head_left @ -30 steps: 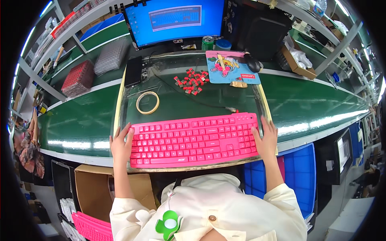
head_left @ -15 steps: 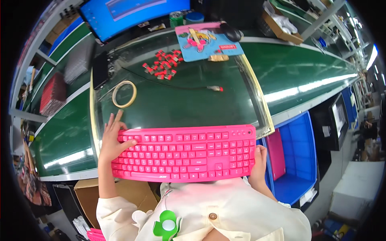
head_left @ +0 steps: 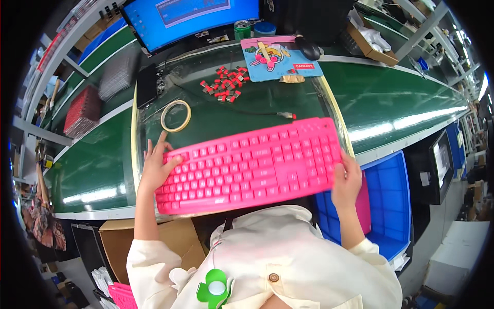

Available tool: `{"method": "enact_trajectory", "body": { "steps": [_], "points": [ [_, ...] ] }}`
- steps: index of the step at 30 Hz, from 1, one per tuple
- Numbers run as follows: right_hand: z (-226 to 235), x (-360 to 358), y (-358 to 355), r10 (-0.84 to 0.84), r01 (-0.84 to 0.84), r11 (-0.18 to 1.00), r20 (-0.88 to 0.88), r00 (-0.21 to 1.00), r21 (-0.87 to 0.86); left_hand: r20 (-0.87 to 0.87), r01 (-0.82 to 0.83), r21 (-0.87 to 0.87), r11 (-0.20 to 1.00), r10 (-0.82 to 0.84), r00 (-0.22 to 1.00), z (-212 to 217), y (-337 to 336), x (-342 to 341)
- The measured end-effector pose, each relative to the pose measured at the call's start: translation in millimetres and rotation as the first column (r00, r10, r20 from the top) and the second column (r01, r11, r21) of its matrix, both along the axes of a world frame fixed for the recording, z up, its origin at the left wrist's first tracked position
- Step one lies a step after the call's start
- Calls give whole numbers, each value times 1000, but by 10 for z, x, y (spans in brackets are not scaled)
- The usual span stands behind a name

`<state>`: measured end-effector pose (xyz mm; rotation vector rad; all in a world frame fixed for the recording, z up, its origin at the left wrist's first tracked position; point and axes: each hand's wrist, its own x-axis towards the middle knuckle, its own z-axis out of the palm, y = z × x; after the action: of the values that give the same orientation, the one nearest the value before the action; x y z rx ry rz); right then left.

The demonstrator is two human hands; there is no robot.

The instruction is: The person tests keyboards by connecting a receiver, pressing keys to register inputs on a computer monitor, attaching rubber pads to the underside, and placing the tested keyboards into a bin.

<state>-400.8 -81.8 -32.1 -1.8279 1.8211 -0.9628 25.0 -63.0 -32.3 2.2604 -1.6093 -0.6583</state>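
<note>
A bright pink keyboard [head_left: 252, 167] is held between my two hands over the near edge of the green bench, its right end tilted up and farther away than its left. My left hand [head_left: 156, 167] grips the left end, thumb on top of the keys and fingers spread along the far corner. At the right end, my right hand [head_left: 347, 180] is closed on the short side with curled fingers. Just beyond my left fingertips lies a roll of tape [head_left: 176, 116]. A dark cable [head_left: 257, 112] with a red-tipped plug runs across the bench behind the keyboard.
Several small red-and-silver pieces [head_left: 225, 84] lie heaped beyond the keyboard. A mouse [head_left: 307, 48] rests on a colourful mouse pad [head_left: 280, 69], near a monitor [head_left: 190, 20]. To my right stands a blue bin [head_left: 388, 206]; a cardboard box [head_left: 149, 242] is below the bench at left.
The keyboard's right end has swung up and away from me, with my right hand moving along with it. My left hand still grips the left end. The whole view has shifted slightly.
</note>
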Motion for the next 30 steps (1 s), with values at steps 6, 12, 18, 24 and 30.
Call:
{"method": "enact_trajectory", "body": {
  "steps": [6,12,18,24,30],
  "points": [
    [-177,-66,-190,-35,-115,974,-624,780,-197,-269,-177,-325,929,89,959,-103,142,193],
    [-73,-41,-707,106,-172,968,-319,942,-185,-237,-346,-134,929,309,921,54,392,79],
    [131,85,-1034,232,-254,967,-454,860,13,-201,-369,-211,905,329,923,6,537,-17],
    [221,432,-1718,252,-342,938,-555,793,-63,-34,-308,-499,810,336,941,-273,704,-336],
    [-314,956,-2863,29,-345,827,-579,815,-444,-76,-342,-547,764,361,929,-255,676,-381]
  ]
}}
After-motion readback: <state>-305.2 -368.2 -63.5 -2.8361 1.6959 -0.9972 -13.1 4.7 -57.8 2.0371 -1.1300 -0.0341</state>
